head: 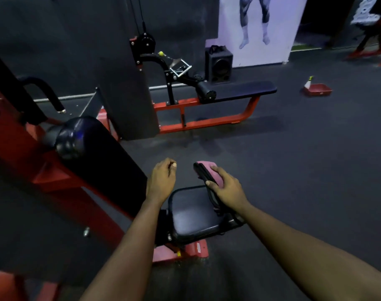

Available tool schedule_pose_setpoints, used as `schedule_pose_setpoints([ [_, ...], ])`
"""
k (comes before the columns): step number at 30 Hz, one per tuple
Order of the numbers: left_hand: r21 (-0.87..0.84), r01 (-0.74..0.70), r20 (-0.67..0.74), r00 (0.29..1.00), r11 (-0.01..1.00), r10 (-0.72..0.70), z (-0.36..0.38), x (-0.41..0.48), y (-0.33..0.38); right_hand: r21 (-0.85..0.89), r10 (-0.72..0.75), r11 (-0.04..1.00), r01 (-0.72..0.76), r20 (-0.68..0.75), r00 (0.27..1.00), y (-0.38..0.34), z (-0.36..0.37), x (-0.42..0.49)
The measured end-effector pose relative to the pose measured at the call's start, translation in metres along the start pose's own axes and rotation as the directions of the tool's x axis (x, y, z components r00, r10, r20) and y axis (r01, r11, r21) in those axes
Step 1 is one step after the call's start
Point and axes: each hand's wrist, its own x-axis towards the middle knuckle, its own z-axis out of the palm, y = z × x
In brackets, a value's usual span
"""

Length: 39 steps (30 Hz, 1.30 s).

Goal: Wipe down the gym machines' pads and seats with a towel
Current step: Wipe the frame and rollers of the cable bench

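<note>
Progress status: I judge the task to be in mid-course. My right hand (226,187) clamps the pink towel (209,170) around the black side handle (201,173) that rises at the right edge of the seat (191,213). The fingers curl over the cloth, so the wipe in hand is the handle, not a pad. My left hand (161,181) hangs free just beside the long back pad (111,157), with its fingers loosely curled and holding nothing. The two hands are apart.

Done: I cannot confirm any surface as finished. The seat shows a dull, faintly streaked sheen, which may be wipe marks or only reflected light.

Left, as I judge it: the back pad, the roller pad (74,137) at its top, and the flat bench (246,89) of the cable machine farther off.

Surface: the seat and pads are smooth black upholstery, and I expect the cloth to slide over them easily. The machine frame (55,177) is red metal.

Room: the floor (293,159) and walls are dark and the lighting is dim. A black speaker (219,65) stands by the wall beside a pale poster (257,29). A red tray (317,89) lies on the floor well apart to the right. It holds a small pale item that I cannot identify.
</note>
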Motion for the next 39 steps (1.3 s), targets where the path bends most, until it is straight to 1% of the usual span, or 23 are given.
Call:
schedule_pose_setpoints([
  [2,0.022,0.038,-0.022,0.999,0.999,-0.037,0.015,-0.002,0.004,0.014,-0.047,0.999,0.047,0.048,0.998,0.018,-0.008,0.017],
  [4,0.037,0.133,-0.086,0.988,0.990,-0.130,0.038,-0.007,0.014,0.019,-0.099,0.995,0.097,0.134,0.986,0.041,-0.021,0.042],
  [7,0.035,0.252,-0.155,0.957,0.967,-0.244,0.063,-0.023,0.027,0.057,-0.176,0.984,0.168,0.215,0.961,0.063,-0.034,0.066],
  [9,0.047,0.353,-0.194,0.921,0.934,-0.338,0.081,-0.036,0.042,0.094,-0.205,0.978,0.186,0.274,0.940,0.078,-0.048,0.082],
  [12,0.029,0.503,-0.275,0.835,0.864,-0.477,0.100,-0.060,0.069,0.134,-0.250,0.968,0.214,0.389,0.887,0.094,-0.065,0.097],
  [14,0.016,0.581,-0.329,0.772,0.814,-0.545,0.114,-0.070,0.089,0.147,-0.297,0.955,0.258,0.465,0.834,0.100,-0.076,0.112],
  [17,-0.002,0.658,-0.398,0.691,0.753,-0.604,0.133,-0.081,0.101,0.175,-0.324,0.946,0.273,0.533,0.782,0.108,-0.077,0.129],
  [18,-0.026,0.687,-0.426,0.650,0.726,-0.629,0.143,-0.083,0.103,0.182,-0.347,0.937,0.298,0.571,0.744,0.110,-0.074,0.138],
  [20,-0.069,0.719,-0.460,0.592,0.691,-0.662,0.159,-0.086,0.104,0.187,-0.377,0.922,0.338,0.625,0.684,0.114,-0.067,0.151],
  [22,-0.146,0.763,-0.492,0.497,0.630,-0.715,0.179,-0.086,0.098,0.190,-0.389,0.912,0.364,0.684,0.617,0.118,-0.055,0.169],
  [23,-0.163,0.777,-0.490,0.471,0.608,-0.733,0.185,-0.089,0.098,0.190,-0.385,0.913,0.360,0.693,0.610,0.121,-0.054,0.172],
  [24,-0.186,0.796,-0.498,0.428,0.575,-0.754,0.194,-0.088,0.096,0.186,-0.383,0.911,0.369,0.716,0.584,0.123,-0.049,0.180],
  [27,-0.252,0.840,-0.501,0.312,0.481,-0.807,0.214,-0.087,0.098,0.181,-0.378,0.895,0.408,0.793,0.477,0.131,-0.044,0.197],
  [29,-0.275,0.859,-0.519,0.244,0.431,-0.819,0.226,-0.084,0.104,0.191,-0.388,0.871,0.453,0.833,0.394,0.129,-0.042,0.209],
  [30,-0.294,0.869,-0.530,0.198,0.398,-0.824,0.233,-0.083,0.108,0.194,-0.388,0.859,0.474,0.850,0.356,0.129,-0.038,0.216],
  [32,-0.326,0.878,-0.533,0.135,0.350,-0.835,0.247,-0.084,0.115,0.196,-0.383,0.843,0.500,0.873,0.304,0.130,-0.034,0.224],
  [34,-0.369,0.885,-0.544,0.043,0.285,-0.838,0.264,-0.083,0.124,0.204,-0.369,0.817,0.540,0.904,0.215,0.130,-0.026,0.232],
  [35,-0.406,0.881,-0.555,-0.028,0.242,-0.831,0.275,-0.080,0.129,0.221,-0.364,0.788,0.574,0.920,0.146,0.131,-0.019,0.238],
  [37,-0.452,0.873,-0.574,-0.128,0.182,-0.809,0.295,-0.077,0.138,0.257,-0.376,0.730,0.633,0.925,0.058,0.135,-0.002,0.247],
  [38,-0.490,0.863,-0.567,-0.207,0.124,-0.797,0.311,-0.074,0.143,0.291,-0.368,0.705,0.646,0.930,-0.018,0.140,0.006,0.253],
  [39,-0.542,0.838,-0.558,-0.303,0.063,-0.772,0.330,-0.067,0.149,0.353,-0.379,0.648,0.675,0.918,-0.116,0.143,0.015,0.261],
])
